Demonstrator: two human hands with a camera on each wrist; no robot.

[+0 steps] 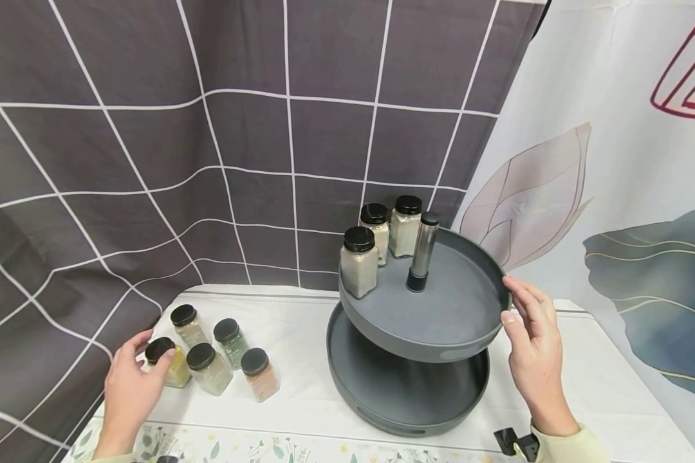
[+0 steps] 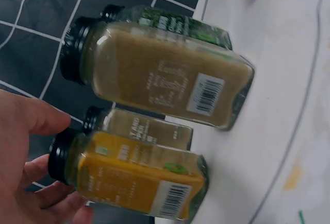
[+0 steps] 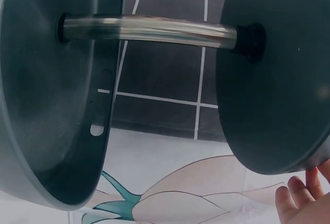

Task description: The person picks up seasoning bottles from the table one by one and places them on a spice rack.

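In the head view my left hand is at the yellow-filled spice jar, thumb and fingers spread around its black lid. In the left wrist view a small gap shows between the thumb and that lid. My right hand touches the outer rim of the upper tray of a grey two-tier turntable with its fingertips; the right wrist view shows the fingers against that rim. Three black-lidded jars, one in front, stand on this tray left of the metal post.
Beside the yellow jar stand several more: a pale one, a green one, a pinkish one and a beige one. The lower tray sits on the white tabletop. A dark grid-patterned curtain hangs behind.
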